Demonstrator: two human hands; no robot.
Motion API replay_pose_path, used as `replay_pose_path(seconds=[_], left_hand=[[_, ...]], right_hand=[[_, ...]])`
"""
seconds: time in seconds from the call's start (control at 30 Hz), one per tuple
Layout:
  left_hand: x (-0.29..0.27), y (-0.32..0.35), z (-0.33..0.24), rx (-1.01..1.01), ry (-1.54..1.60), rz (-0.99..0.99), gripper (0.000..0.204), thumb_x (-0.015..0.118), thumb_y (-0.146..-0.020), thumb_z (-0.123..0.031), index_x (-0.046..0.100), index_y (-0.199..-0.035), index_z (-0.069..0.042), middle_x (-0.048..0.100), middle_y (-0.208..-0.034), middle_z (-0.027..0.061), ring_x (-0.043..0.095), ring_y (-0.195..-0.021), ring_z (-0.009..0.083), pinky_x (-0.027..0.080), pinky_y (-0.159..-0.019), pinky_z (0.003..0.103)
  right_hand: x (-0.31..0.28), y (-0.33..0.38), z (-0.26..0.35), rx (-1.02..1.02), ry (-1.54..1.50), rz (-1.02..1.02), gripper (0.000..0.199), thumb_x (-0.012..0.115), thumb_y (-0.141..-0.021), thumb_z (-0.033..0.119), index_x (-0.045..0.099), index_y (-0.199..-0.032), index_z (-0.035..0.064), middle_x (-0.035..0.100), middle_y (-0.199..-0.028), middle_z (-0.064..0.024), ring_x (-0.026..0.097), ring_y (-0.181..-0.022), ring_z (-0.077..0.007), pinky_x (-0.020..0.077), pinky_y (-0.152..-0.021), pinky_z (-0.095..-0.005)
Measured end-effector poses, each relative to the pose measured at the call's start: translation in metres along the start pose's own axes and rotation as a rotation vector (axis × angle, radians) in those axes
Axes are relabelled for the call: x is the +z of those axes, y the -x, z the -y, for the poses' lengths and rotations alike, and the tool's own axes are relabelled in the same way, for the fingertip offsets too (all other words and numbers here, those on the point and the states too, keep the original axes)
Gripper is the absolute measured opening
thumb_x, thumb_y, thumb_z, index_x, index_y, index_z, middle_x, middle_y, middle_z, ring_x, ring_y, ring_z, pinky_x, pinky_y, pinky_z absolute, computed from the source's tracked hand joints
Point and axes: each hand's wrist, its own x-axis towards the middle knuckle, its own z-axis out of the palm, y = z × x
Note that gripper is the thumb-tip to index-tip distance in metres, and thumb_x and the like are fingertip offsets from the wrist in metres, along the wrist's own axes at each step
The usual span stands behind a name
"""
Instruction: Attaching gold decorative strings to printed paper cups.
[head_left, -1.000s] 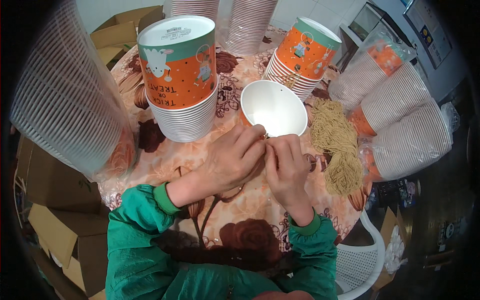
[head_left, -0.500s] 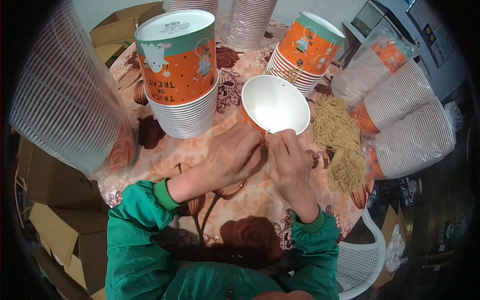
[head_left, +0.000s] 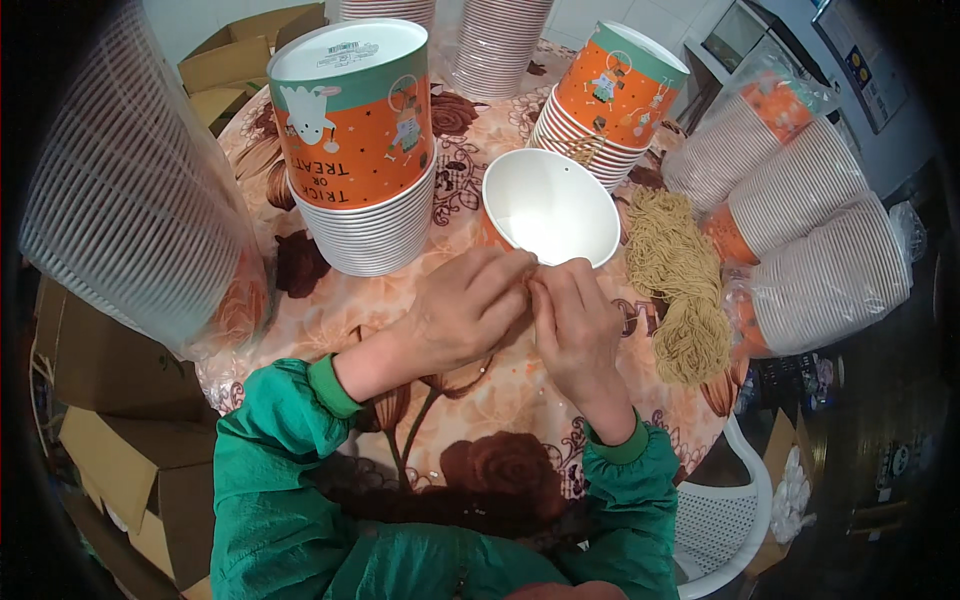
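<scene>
A white-lined paper bucket [head_left: 550,205], orange outside, stands tilted with its open mouth toward me. A small hole shows near its far rim. My left hand [head_left: 470,305] is closed in a pinch at the near rim, its index finger over the edge. Right beside it my right hand [head_left: 578,325] pinches too, thumb against forefinger, fingertips nearly touching the left ones. A tan string is between the fingertips, mostly hidden by them now. To the right of the bucket lies a loose bundle of tan strings [head_left: 680,290].
Upside-down stacked orange-and-green buckets [head_left: 355,150] stand at left, with another stack [head_left: 610,100] behind the bucket. Plastic-wrapped bucket stacks [head_left: 820,270] lie at right; a tall wrapped stack [head_left: 130,190] rises at far left. Cardboard boxes [head_left: 130,470] and a white chair [head_left: 715,530] flank the flowered tablecloth [head_left: 560,400].
My left fingers have shifted slightly right and up onto the bucket's rim. The bit of string visible there before is now covered. The bucket has barely moved.
</scene>
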Motion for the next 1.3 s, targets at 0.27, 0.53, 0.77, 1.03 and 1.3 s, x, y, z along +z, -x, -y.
replay_pose_path(seconds=[0.27,0.53,0.77,1.03,1.3], left_hand=[[-0.003,0.000,0.004,0.098,-0.016,0.093,0.027,0.069,-0.070,-0.009,0.058,-0.093,0.002,0.061,-0.108,0.0154,0.063,-0.090,0.0276,0.056,-0.070,0.036],[-0.002,-0.002,-0.002,-0.040,0.149,0.085,0.022,0.071,-0.078,-0.004,0.058,-0.094,-0.001,0.058,-0.092,0.0113,0.061,-0.083,0.0272,0.052,-0.065,0.037],[0.001,0.000,-0.002,-1.033,1.021,0.004,0.013,0.066,-0.091,0.002,0.059,-0.098,-0.005,0.061,-0.090,-0.0029,0.057,-0.078,0.0028,0.046,-0.067,0.021],[0.000,0.001,0.000,-1.147,1.341,-0.034,0.016,0.066,-0.090,0.005,0.060,-0.102,-0.005,0.064,-0.094,-0.0024,0.056,-0.080,0.0033,0.044,-0.068,0.019],[0.002,0.000,-0.005,-1.107,1.261,-0.047,0.018,0.065,-0.093,0.005,0.060,-0.108,-0.003,0.066,-0.096,0.0002,0.059,-0.078,0.0043,0.047,-0.067,0.019]], right_hand=[[-0.004,-0.001,0.004,-0.075,0.133,0.034,0.031,0.069,-0.076,-0.001,0.061,-0.106,0.0038,0.048,-0.088,-0.0084,0.060,-0.078,-0.0254,0.0487,-0.058,-0.0383],[-0.004,-0.001,0.002,-0.067,0.125,0.061,0.027,0.069,-0.080,0.000,0.062,-0.106,0.0044,0.050,-0.087,-0.0085,0.061,-0.076,-0.0260,0.0487,-0.058,-0.0381],[-0.001,0.001,0.003,0.106,-0.097,0.006,0.014,0.070,-0.088,0.002,0.064,-0.100,0.0046,0.059,-0.091,-0.0103,0.064,-0.079,-0.0293,0.0490,-0.064,-0.0403],[0.005,0.002,0.007,0.083,-0.175,-0.040,0.015,0.067,-0.085,-0.003,0.064,-0.098,0.0038,0.060,-0.092,-0.0099,0.064,-0.079,-0.0290,0.0509,-0.066,-0.0387],[0.008,0.007,0.005,0.162,-0.233,-0.088,0.013,0.065,-0.086,-0.003,0.065,-0.097,0.0028,0.060,-0.093,-0.0104,0.063,-0.075,-0.0263,0.0505,-0.063,-0.0355]])
